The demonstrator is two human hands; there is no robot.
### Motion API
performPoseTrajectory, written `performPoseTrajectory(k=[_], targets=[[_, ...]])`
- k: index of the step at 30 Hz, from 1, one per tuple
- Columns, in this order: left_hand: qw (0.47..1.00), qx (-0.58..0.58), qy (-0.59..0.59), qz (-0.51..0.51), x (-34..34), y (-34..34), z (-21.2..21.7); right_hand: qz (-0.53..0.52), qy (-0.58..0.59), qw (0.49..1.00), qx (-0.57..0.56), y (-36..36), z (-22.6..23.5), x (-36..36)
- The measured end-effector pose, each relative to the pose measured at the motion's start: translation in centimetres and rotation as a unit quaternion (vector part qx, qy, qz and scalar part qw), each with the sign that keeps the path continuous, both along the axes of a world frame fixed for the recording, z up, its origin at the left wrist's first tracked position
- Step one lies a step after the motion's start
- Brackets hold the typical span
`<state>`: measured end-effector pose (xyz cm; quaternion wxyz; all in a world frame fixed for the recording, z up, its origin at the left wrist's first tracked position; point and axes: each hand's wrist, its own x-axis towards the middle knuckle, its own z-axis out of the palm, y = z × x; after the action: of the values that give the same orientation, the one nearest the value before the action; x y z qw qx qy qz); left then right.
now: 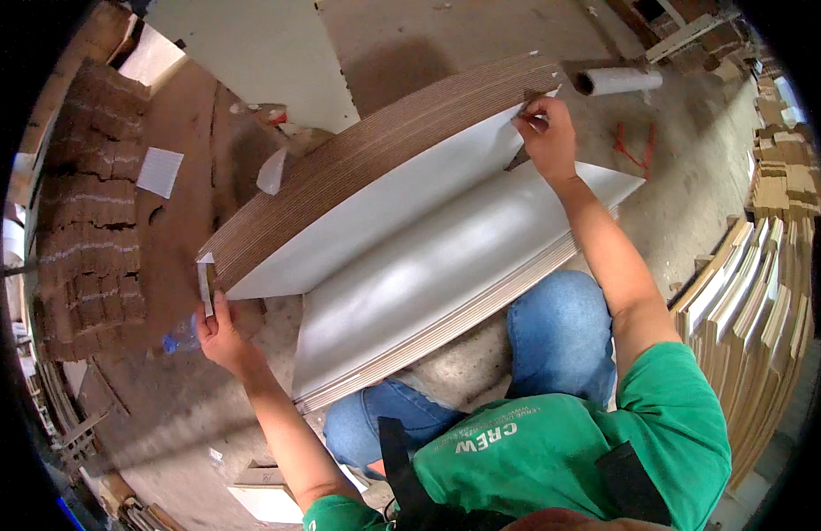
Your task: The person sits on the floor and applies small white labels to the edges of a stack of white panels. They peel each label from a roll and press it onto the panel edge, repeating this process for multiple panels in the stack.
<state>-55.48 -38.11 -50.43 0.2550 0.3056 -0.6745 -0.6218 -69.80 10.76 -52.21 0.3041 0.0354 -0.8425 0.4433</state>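
A thick stack of corrugated cardboard sheets (375, 133) stands on edge in front of me, brown edges up, a white face towards me. My left hand (220, 334) is closed at its left end, thumb and fingers pinched by a narrow white flap (205, 285). At the upper right corner my right hand (548, 133) pinches the edge of the nearest white sheet (393, 195). A second, lower stack with a silvery white top (428, 265) lies between the first one and my knees. The finger contact is partly hidden at both ends.
Brown cardboard bundles (92, 203) are piled at the left. A clear bottle (176, 338) lies by my left hand. A film roll (618, 81) and red strap (636, 150) lie beyond my right hand. White-faced board stacks (747, 327) stand at the right.
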Motion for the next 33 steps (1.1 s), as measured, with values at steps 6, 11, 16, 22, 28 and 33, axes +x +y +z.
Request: performPoseTrajectory(k=[6,11,16,22,28,33], targets=[[1.000,-0.018,-0.017,0.017,1.7,2.5,1.5,-0.131,-0.114,0.980,0.100,3.6,5.0,1.1],[0.997,0.020,0.061,-0.033,3.7,3.0,2.4,0.073,0.042,0.975,0.207,2.6,6.6,2.3],[0.998,-0.056,0.038,0.008,6.5,5.7,6.9,0.236,-0.397,0.784,0.416,0.5,9.4,5.4],[0.993,0.078,0.058,-0.065,8.6,10.7,11.2,0.473,-0.424,0.767,-0.087,-11.1,11.2,6.6],[0.981,0.183,0.018,-0.058,11.2,11.2,11.7,0.595,-0.530,0.561,-0.224,-23.2,11.6,7.0],[0.984,0.177,0.012,-0.031,12.7,10.4,11.9,0.616,-0.538,0.555,-0.150,-27.7,10.7,7.9]])
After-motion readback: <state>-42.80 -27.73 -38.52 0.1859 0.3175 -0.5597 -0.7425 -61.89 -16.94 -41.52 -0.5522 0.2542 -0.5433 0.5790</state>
